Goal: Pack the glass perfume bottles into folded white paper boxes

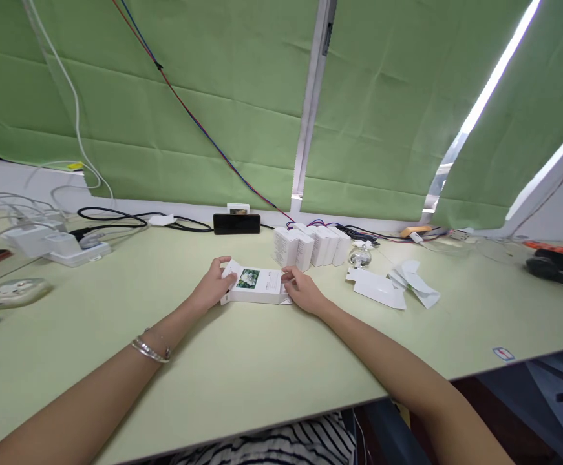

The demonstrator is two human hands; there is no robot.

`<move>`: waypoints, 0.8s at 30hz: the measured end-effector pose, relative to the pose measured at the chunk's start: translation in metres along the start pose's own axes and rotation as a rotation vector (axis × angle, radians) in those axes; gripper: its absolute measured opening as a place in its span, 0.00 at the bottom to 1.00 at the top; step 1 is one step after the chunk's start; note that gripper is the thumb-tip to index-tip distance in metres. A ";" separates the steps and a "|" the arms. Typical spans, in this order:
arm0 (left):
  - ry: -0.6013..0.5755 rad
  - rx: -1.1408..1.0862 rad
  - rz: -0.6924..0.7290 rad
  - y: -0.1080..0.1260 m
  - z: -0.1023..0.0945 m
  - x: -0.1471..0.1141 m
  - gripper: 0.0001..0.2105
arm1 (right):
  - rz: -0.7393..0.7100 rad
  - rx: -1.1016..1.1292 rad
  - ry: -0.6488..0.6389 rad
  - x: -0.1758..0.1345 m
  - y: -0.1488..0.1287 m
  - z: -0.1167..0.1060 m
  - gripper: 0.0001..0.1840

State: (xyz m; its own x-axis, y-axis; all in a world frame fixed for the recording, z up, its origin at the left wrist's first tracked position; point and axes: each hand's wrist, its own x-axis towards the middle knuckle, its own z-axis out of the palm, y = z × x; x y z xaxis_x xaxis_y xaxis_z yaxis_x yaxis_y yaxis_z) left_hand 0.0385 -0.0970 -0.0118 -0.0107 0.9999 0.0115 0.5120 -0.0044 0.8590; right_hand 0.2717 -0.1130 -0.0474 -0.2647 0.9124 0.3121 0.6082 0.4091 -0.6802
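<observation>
A small white carton (256, 294) with a green-and-white flower picture lies flat on the table, its end flaps standing out. My left hand (216, 284) grips its left end, thumb on top beside the raised flap. At the right end, my right hand (303, 290) has its fingers curled at the open flaps; the fingertips are partly hidden, and whether they pinch a flap or something inside cannot be made out. Several upright white boxes (310, 247) stand in a group just behind my right hand.
Flattened white card pieces (378, 288) and a shiny clear-and-silver item (360, 256) lie to the right. A black phone (236, 224) leans at the back. Power strips (75, 248) and cables are at the left; the table's front edge (281, 427) is near my body.
</observation>
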 end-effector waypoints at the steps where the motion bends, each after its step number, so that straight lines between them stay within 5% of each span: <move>1: -0.005 -0.030 -0.013 0.001 0.000 0.000 0.24 | 0.004 0.011 -0.006 0.000 0.001 0.000 0.22; 8: 0.018 -0.151 -0.074 0.003 0.000 -0.001 0.26 | -0.074 0.048 -0.103 0.001 0.002 -0.003 0.24; 24: 0.013 -0.164 -0.121 -0.001 -0.001 0.003 0.28 | -0.094 -0.040 -0.104 0.001 0.001 -0.002 0.26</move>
State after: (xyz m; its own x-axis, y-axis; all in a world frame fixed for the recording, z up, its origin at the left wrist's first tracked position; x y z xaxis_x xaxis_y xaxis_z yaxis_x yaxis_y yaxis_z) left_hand 0.0369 -0.0936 -0.0116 -0.0758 0.9929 -0.0912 0.3593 0.1125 0.9264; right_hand 0.2740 -0.1117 -0.0467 -0.3969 0.8669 0.3015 0.6057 0.4942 -0.6236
